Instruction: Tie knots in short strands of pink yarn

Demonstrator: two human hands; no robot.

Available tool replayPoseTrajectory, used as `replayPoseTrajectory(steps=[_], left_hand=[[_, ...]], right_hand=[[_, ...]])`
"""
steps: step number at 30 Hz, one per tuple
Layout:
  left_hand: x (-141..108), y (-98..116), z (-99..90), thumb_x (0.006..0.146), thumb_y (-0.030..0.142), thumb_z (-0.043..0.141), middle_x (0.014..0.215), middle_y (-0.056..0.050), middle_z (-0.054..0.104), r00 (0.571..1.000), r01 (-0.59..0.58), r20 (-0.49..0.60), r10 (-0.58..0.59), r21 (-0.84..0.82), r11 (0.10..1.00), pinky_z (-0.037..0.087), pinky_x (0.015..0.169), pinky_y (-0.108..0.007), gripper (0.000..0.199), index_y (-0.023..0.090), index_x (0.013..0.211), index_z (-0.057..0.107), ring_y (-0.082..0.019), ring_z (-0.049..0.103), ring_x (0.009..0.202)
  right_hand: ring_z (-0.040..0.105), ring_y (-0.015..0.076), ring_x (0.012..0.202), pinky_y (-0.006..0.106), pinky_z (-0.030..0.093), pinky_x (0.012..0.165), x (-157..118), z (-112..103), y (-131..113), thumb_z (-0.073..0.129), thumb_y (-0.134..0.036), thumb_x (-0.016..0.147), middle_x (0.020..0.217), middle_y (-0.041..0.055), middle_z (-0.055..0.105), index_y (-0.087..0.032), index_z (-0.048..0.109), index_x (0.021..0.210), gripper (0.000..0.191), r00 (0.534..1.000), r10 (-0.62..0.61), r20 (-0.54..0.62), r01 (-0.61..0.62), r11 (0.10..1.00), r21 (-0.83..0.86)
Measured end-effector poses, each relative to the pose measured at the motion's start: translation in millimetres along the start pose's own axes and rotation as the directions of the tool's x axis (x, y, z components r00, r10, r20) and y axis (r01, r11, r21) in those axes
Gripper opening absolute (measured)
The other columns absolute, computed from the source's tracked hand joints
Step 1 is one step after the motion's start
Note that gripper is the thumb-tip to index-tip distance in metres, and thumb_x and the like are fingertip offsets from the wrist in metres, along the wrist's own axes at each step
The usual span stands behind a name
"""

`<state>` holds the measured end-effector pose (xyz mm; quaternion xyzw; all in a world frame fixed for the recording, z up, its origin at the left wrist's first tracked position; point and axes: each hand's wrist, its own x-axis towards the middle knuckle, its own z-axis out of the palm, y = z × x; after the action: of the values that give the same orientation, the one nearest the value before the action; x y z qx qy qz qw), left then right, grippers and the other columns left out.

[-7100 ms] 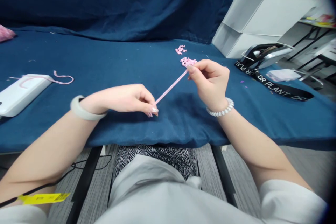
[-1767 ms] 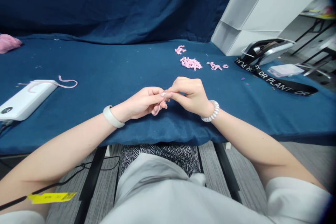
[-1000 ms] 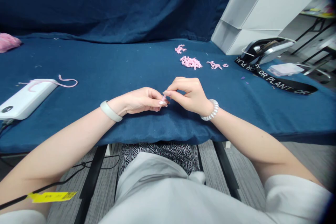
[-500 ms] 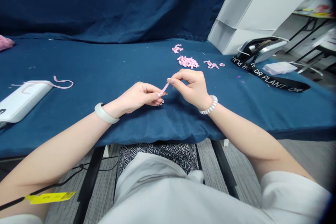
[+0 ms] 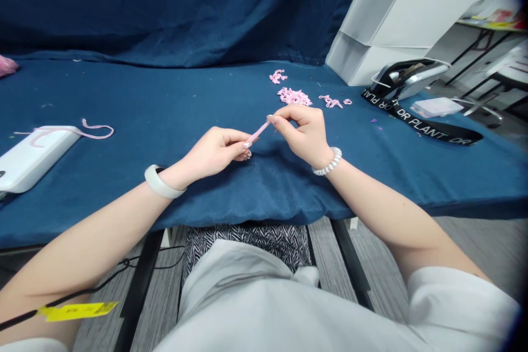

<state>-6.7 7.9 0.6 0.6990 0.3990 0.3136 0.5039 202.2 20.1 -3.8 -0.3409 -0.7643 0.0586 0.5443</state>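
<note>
A short length of pink cord [image 5: 259,132] is stretched between my two hands, above the front part of the blue cloth. My left hand [image 5: 220,149] pinches its lower end between thumb and forefinger. The upper end is in the fingertips of my right hand [image 5: 302,133], a little higher and to the right. Just beyond the right hand lies a pile of small pink looped pieces [image 5: 294,96]. A smaller cluster of pink pieces [image 5: 278,76] sits behind that pile, and a few more pink pieces [image 5: 331,101] lie to its right.
On the left a white power bank or similar case [image 5: 43,155] has a loose pink cord [image 5: 99,135] across it. White boxes [image 5: 383,27] stand at the back right. Before them lie a black lettered strap [image 5: 437,131] and a small clear box [image 5: 437,106]. Blue cloth [image 5: 165,99] covers the table.
My hands have drawn slightly apart, the left one moving left. More of the pink cord shows between them, pulled straighter.
</note>
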Motion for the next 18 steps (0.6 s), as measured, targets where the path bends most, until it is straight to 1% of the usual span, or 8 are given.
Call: replayPoseTrajectory(steps=[3, 6, 9, 11, 13, 15, 16, 18], left_hand=[[-1, 0, -0.6, 0.082, 0.027, 0.063, 0.081, -0.006, 0.073, 0.999, -0.017, -0.029, 0.018, 0.056, 0.998, 0.057, 0.072, -0.024, 0.027, 0.012, 0.102, 0.072, -0.013, 0.068, 0.072], [-2, -1, -0.5, 0.085, 0.032, 0.059, 0.081, -0.005, 0.074, 0.994, -0.074, -0.061, 0.093, 0.253, 0.965, 0.055, 0.074, -0.024, 0.023, 0.014, 0.091, 0.072, -0.015, 0.070, 0.075], [-4, -4, 0.3, 0.090, 0.031, 0.053, 0.082, -0.004, 0.074, 0.959, -0.231, -0.023, 0.284, 0.521, 0.822, 0.053, 0.077, -0.026, 0.024, 0.017, 0.089, 0.072, -0.015, 0.069, 0.077], [-5, -5, 0.9, 0.091, 0.025, 0.050, 0.092, -0.006, 0.074, 0.879, -0.389, 0.042, 0.475, 0.638, 0.664, 0.051, 0.081, -0.027, 0.023, 0.016, 0.090, 0.071, -0.016, 0.068, 0.086], [-6, -7, 1.0, 0.089, 0.020, 0.051, 0.109, -0.010, 0.071, 0.755, -0.523, 0.088, 0.650, 0.678, 0.516, 0.051, 0.087, -0.029, 0.020, 0.016, 0.087, 0.070, -0.017, 0.066, 0.098], [-8, -8, 0.6, 0.087, 0.019, 0.054, 0.119, -0.011, 0.067, 0.658, -0.605, 0.129, 0.742, 0.677, 0.419, 0.050, 0.091, -0.029, 0.016, 0.018, 0.085, 0.070, -0.017, 0.064, 0.105], [-8, -8, 0.3, 0.086, 0.019, 0.056, 0.120, -0.010, 0.067, 0.630, -0.634, 0.159, 0.760, 0.670, 0.386, 0.050, 0.090, -0.029, 0.014, 0.019, 0.084, 0.070, -0.017, 0.064, 0.105], [-9, -9, 0.1, 0.085, 0.020, 0.058, 0.117, -0.008, 0.069, 0.605, -0.679, 0.221, 0.765, 0.646, 0.350, 0.051, 0.088, -0.029, 0.012, 0.021, 0.085, 0.070, -0.016, 0.066, 0.099]], right_hand=[[0.058, 0.0117, 0.061, 0.027, 0.046, 0.062, -1, 0, 0, 0.060, -0.039, 0.088, 0.067, 0.0024, 0.068, -0.016, 0.066, 0.068, 0.031, 1.000, -0.010, -0.012, 0.010, 1.000, -0.006], [0.059, 0.0116, 0.061, 0.027, 0.046, 0.062, -1, 1, 0, 0.060, -0.039, 0.088, 0.067, 0.0024, 0.068, -0.017, 0.066, 0.068, 0.031, 1.000, -0.003, -0.015, 0.003, 1.000, -0.008], [0.057, 0.0111, 0.059, 0.026, 0.044, 0.061, 0, 1, 1, 0.062, -0.039, 0.087, 0.065, 0.0022, 0.066, -0.016, 0.066, 0.067, 0.031, 0.999, 0.013, -0.029, -0.012, 1.000, 0.016], [0.056, 0.0107, 0.058, 0.025, 0.043, 0.060, 0, 2, 3, 0.062, -0.039, 0.087, 0.064, 0.0020, 0.066, -0.015, 0.066, 0.067, 0.031, 0.999, 0.031, -0.035, -0.029, 0.999, 0.034], [0.056, 0.0107, 0.058, 0.025, 0.043, 0.059, -2, 4, 4, 0.063, -0.039, 0.087, 0.064, 0.0023, 0.066, -0.015, 0.066, 0.068, 0.031, 0.998, 0.059, -0.012, -0.059, 0.998, 0.037], [0.057, 0.0111, 0.060, 0.025, 0.043, 0.060, -4, 7, 3, 0.062, -0.039, 0.087, 0.066, 0.0030, 0.067, -0.015, 0.066, 0.068, 0.031, 0.996, 0.072, 0.047, -0.074, 0.996, 0.041], [0.058, 0.0113, 0.061, 0.025, 0.043, 0.061, -5, 10, 2, 0.061, -0.039, 0.087, 0.068, 0.0033, 0.068, -0.014, 0.067, 0.068, 0.031, 0.994, 0.070, 0.085, -0.075, 0.996, 0.052], [0.059, 0.0110, 0.062, 0.024, 0.043, 0.062, -7, 14, -1, 0.061, -0.036, 0.088, 0.068, 0.0033, 0.068, -0.014, 0.066, 0.067, 0.031, 0.987, 0.053, 0.151, -0.066, 0.994, 0.086]])
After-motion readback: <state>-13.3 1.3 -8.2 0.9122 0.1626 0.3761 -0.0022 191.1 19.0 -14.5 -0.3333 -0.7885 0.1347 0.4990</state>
